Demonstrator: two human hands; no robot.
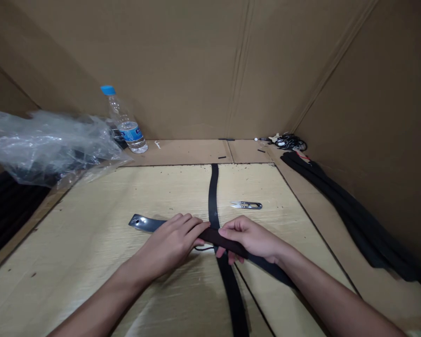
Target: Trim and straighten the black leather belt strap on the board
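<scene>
A dark strap runs slantwise between my two hands, with a shiny, holed metal or plastic end piece sticking out at the left. My left hand is wrapped over the strap, fingers together. Thumb and forefinger of my right hand pinch it further right, and its other fingers curl beneath. Under the held strap a second black strap crosses the board from back to front. A thin dark cord trails toward the front. Thread snips lie just beyond my right hand.
A plastic water bottle stands at the back left beside a clear plastic bag. Bundled dark straps lie along the right side, with a tangle of cords behind. Cardboard walls enclose the pale board.
</scene>
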